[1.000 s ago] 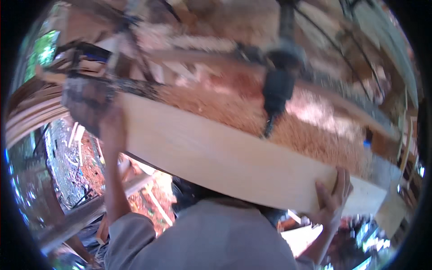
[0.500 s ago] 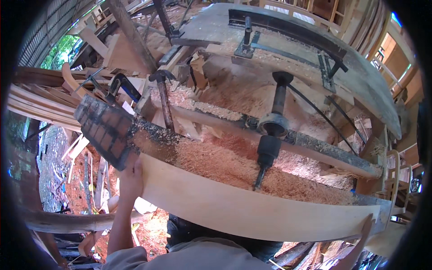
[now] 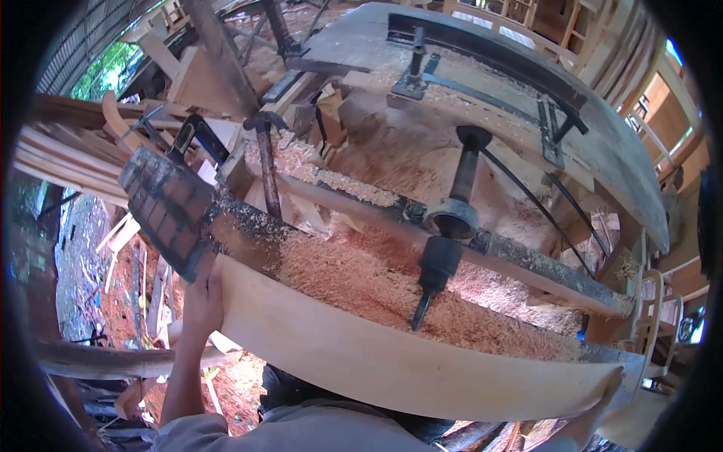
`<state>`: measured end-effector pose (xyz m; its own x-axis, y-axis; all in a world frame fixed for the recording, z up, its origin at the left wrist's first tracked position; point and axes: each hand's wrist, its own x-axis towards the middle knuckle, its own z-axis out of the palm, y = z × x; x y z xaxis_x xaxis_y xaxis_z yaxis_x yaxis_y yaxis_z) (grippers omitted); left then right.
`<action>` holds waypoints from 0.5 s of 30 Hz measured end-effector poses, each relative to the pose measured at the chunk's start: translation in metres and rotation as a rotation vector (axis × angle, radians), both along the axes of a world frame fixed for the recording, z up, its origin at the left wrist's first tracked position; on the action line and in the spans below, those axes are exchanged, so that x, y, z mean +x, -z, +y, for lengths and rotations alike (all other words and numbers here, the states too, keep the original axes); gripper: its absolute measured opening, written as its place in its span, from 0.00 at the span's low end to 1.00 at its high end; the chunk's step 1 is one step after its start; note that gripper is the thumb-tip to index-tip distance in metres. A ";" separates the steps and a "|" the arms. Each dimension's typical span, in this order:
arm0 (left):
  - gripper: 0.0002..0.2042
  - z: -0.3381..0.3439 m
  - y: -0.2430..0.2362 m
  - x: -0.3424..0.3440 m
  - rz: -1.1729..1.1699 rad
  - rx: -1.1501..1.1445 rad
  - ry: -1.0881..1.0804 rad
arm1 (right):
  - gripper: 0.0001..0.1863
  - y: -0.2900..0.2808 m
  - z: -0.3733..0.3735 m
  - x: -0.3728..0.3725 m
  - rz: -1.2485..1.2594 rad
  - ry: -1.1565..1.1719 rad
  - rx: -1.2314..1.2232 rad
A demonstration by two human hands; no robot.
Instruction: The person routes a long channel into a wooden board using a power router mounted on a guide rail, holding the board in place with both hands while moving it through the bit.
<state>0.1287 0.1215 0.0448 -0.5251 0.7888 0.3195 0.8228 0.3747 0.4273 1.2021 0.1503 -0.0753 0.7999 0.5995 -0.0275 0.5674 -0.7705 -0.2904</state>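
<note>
A long, pale, curved wooden board (image 3: 376,361) spans the front of the bench, held at both ends. My left hand (image 3: 203,301) is closed around its left end, beside a dark block with a grid of brick-like patches (image 3: 169,215). At the far right end, my right hand (image 3: 605,395) grips the board, its fingers partly hidden by the wood. A dark drill bit (image 3: 422,309) in a black chuck (image 3: 439,262) points down at the board's far edge; whether the tip touches the wood I cannot tell. Wood shavings (image 3: 354,290) are heaped behind the board.
A hammer (image 3: 266,162) stands upright behind the bench's left part, near a dark clamp (image 3: 197,139). A long beam (image 3: 542,271) crosses behind the chuck. Farther back is a large tabletop (image 3: 602,151) with metal fittings. Timber strips (image 3: 68,169) are stacked at left.
The whole view has shifted and tilted slightly, so the bench and board appear a little farther left and lower at the right. Both hands keep their hold on the board.
</note>
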 end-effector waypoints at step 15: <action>0.25 0.041 0.001 -0.137 -0.162 -0.222 -0.048 | 0.55 0.009 -0.054 -0.050 0.038 0.111 -0.054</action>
<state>-0.0082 0.1626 0.0442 -0.5936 0.8032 0.0506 0.7297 0.5106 0.4548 1.1524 0.0959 -0.0843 0.8592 0.5038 -0.0892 0.4668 -0.8434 -0.2661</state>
